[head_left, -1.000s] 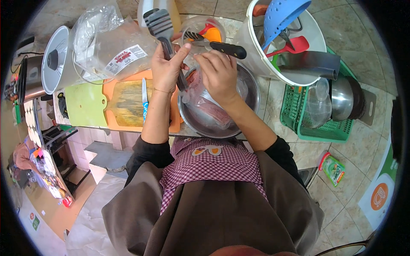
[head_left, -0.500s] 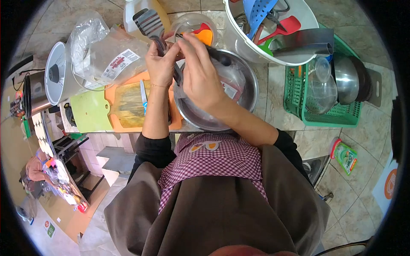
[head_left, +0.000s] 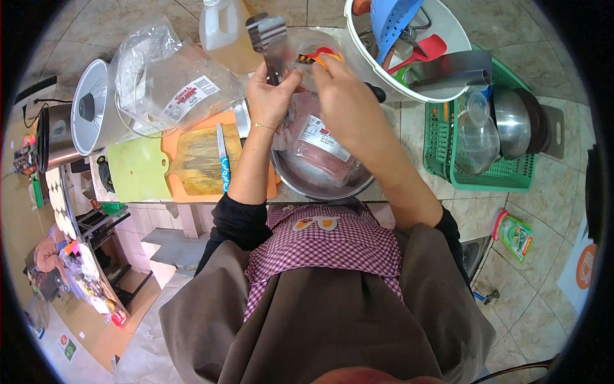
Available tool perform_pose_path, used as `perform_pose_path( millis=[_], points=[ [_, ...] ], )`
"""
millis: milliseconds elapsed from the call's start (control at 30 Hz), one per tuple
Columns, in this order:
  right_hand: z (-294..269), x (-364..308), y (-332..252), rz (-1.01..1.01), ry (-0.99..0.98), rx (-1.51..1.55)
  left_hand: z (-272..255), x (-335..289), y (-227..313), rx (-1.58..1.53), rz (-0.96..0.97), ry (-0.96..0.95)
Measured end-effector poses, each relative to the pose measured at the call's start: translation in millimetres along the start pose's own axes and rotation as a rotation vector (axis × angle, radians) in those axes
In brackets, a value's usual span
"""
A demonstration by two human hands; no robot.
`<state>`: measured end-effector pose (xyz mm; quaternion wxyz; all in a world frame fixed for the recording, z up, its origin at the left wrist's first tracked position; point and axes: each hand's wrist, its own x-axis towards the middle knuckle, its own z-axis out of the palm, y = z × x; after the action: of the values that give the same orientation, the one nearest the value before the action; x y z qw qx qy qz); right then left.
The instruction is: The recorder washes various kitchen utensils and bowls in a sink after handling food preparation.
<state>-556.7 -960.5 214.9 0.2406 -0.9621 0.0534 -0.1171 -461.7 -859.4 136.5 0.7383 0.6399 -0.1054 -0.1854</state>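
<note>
A metal slotted turner (head_left: 268, 40) stands upright in my left hand (head_left: 270, 99), its fingers closed round the handle. My right hand (head_left: 345, 105) is closed, fingertips pinched together, on a utensil with a black handle (head_left: 377, 93); its end sticks out beyond the hand and the rest is mostly hidden. Just beyond the right fingertips is a clear tub (head_left: 295, 40) with red and orange pieces (head_left: 327, 54). Below both hands, a clear bag of pinkish meat (head_left: 323, 144) with a white label lies in a steel bowl (head_left: 320, 192).
Left of the bowl, a knife (head_left: 223, 157) lies on orange and wooden cutting boards (head_left: 198, 160), beside a green board (head_left: 135, 168). Behind are a plastic bag (head_left: 211, 80) and a jug (head_left: 224, 32). Right stand a white bucket of utensils (head_left: 409, 89) and a green basket (head_left: 441, 150).
Both hands have moved right with their utensils, and the right hand has separated from the left. The bagged meat in the bowl now shows more fully.
</note>
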Motion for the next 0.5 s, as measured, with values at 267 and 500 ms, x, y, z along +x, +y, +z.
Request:
perform_pose_path(
  millis=[267, 500],
  points=[
    [-28.5, 18.9, 19.2, -0.178, -0.121, -0.011, -17.0, 13.4, -17.9, 0.182, 0.039, -0.061],
    [23.2, 34.9, 28.9, -0.012, -0.138, 0.176, -16.6, 14.2, -22.4, 0.096, 0.063, -0.077]
  ],
)
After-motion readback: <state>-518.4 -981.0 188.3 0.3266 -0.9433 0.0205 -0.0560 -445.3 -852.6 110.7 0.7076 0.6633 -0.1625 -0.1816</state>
